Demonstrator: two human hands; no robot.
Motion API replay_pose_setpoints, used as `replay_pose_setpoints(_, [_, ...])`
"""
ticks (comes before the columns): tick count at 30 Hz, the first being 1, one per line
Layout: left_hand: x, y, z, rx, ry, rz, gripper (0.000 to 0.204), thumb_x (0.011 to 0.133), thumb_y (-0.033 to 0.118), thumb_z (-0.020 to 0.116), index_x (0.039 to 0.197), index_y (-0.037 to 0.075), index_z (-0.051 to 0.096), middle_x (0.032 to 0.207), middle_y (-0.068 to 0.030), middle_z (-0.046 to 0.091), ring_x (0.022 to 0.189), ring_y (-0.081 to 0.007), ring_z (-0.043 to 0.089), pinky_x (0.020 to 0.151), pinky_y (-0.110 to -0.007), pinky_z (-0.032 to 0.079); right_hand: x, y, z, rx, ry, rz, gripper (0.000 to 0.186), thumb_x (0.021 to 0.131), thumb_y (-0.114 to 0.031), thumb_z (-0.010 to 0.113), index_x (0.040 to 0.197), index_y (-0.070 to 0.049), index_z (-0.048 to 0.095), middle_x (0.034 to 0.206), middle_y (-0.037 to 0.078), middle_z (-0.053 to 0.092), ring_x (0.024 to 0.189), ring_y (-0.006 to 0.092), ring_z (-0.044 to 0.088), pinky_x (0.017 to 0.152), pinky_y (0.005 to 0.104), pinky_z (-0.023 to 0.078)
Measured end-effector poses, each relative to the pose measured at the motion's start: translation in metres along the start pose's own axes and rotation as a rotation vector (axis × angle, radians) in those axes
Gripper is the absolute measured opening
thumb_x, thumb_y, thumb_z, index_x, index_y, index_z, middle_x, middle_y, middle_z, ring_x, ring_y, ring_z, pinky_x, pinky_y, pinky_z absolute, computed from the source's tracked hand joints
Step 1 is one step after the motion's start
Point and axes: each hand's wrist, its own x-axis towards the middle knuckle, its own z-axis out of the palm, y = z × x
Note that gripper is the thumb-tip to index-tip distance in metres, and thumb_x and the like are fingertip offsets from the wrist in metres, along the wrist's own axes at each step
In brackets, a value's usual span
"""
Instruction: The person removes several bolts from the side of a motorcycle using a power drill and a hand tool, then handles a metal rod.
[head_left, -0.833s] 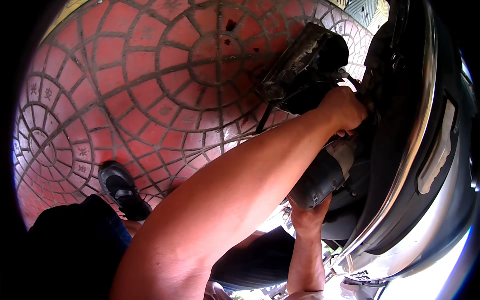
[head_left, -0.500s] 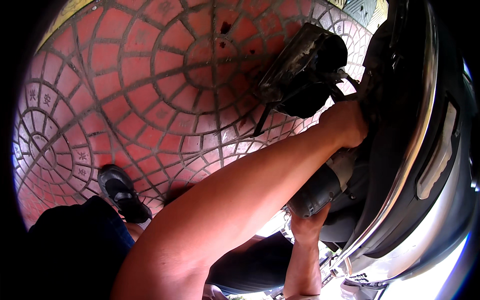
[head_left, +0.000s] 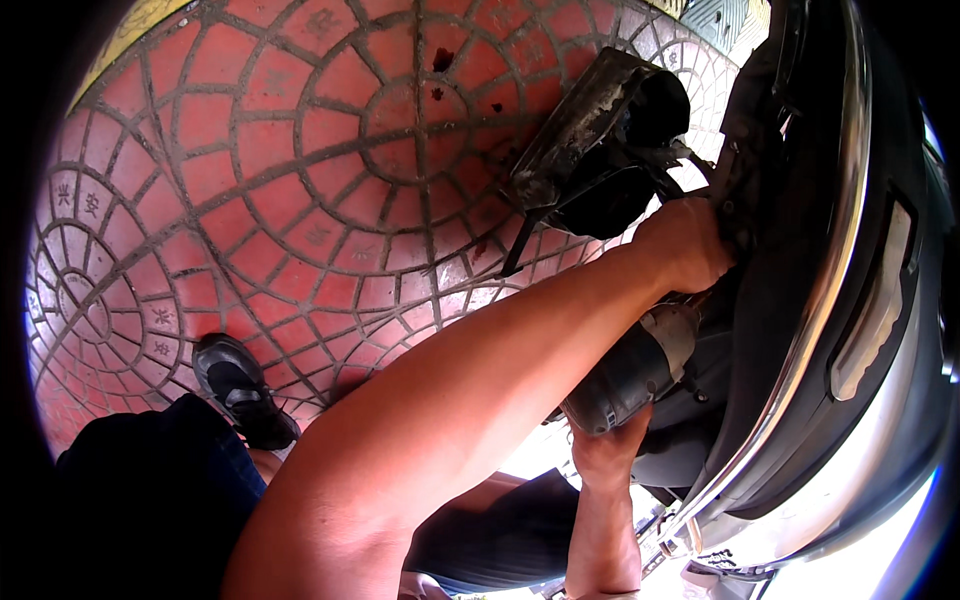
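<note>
My left arm reaches across to the dark inner side of a scooter or motorbike (head_left: 790, 260). At its end my left hand (head_left: 685, 248) is curled against the bike's frame; its fingertips and whatever they hold are lost in shadow. Below it my right hand (head_left: 608, 448) is closed under the black, rounded body of what looks like an impact wrench (head_left: 612, 388). The tool's dull metal nose (head_left: 672, 335) points toward the bike, its tip hidden. Above my left hand a dirty black fender piece (head_left: 590, 140) sticks out from the bike.
A chrome rail (head_left: 850, 200) curves along the bike's side, with a pale trim piece (head_left: 875, 310) beyond it. Red paving tiles (head_left: 290, 160) spread out on the left. A black shoe (head_left: 240, 390) rests on them, near my dark-clad leg (head_left: 160, 470).
My right hand and the tool have shifted slightly left, and more of the metal nose shows. My left hand stays at the same spot on the bike. The whole view has moved a little.
</note>
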Motion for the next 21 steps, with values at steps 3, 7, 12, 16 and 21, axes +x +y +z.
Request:
replay_pose_setpoints(3, [0.008,-0.011,0.009,-0.034,0.018,0.127,0.038,0.087,0.033,0.063,0.101,-0.001,0.073,0.096,-0.0283,0.071,0.095,-0.0445,0.070,0.082,-0.049,0.056,0.001,-0.001,0.000,0.060,-0.037,-0.022,0.065,0.081,0.015,0.074,0.139,-0.001,0.049,0.132,0.012,0.063,0.119,0.0237,0.065,0.099,0.0376,0.056])
replay_pose_setpoints(7, [0.024,-0.021,0.023,0.088,-0.051,0.307,0.032,0.085,0.027,0.065,0.103,0.003,0.075,0.104,-0.0260,0.072,0.099,-0.0421,0.071,0.084,-0.048,0.058,-0.004,0.003,-0.001,0.093,0.001,-0.014,0.067,0.080,0.014,0.075,0.140,-0.001,0.049,0.133,0.013,0.062,0.118,0.0240,0.065,0.099,0.0380,0.057])
replay_pose_setpoints(12, [0.029,-0.007,0.019,0.407,-0.201,0.279,0.028,0.081,0.014,0.063,0.106,0.011,0.075,0.104,-0.0209,0.073,0.098,-0.0411,0.071,0.082,-0.047,0.059,-0.006,0.004,-0.002,0.142,0.041,-0.003,0.069,0.079,0.014,0.075,0.141,-0.002,0.047,0.132,0.013,0.062,0.117,0.0251,0.066,0.100,0.0390,0.057])
replay_pose_setpoints(16, [0.033,-0.033,0.036,0.489,-0.037,0.516,0.033,0.076,0.013,0.066,0.105,0.007,0.078,0.097,-0.0217,0.075,0.096,-0.0386,0.073,0.081,-0.043,0.060,-0.001,-0.004,0.007,0.242,0.092,-0.006,0.066,0.078,0.016,0.074,0.138,0.000,0.050,0.129,0.014,0.064,0.116,0.0261,0.067,0.099,0.0393,0.057])
replay_pose_setpoints(21, [0.036,-0.036,0.035,0.594,-0.115,0.597,0.039,0.076,0.014,0.071,0.113,0.008,0.076,0.101,-0.0198,0.076,0.099,-0.0379,0.073,0.084,-0.042,0.060,-0.001,0.009,-0.004,0.151,0.040,-0.049,0.064,0.078,0.017,0.073,0.137,0.001,0.052,0.128,0.014,0.065,0.115,0.0255,0.067,0.099,0.0388,0.057])
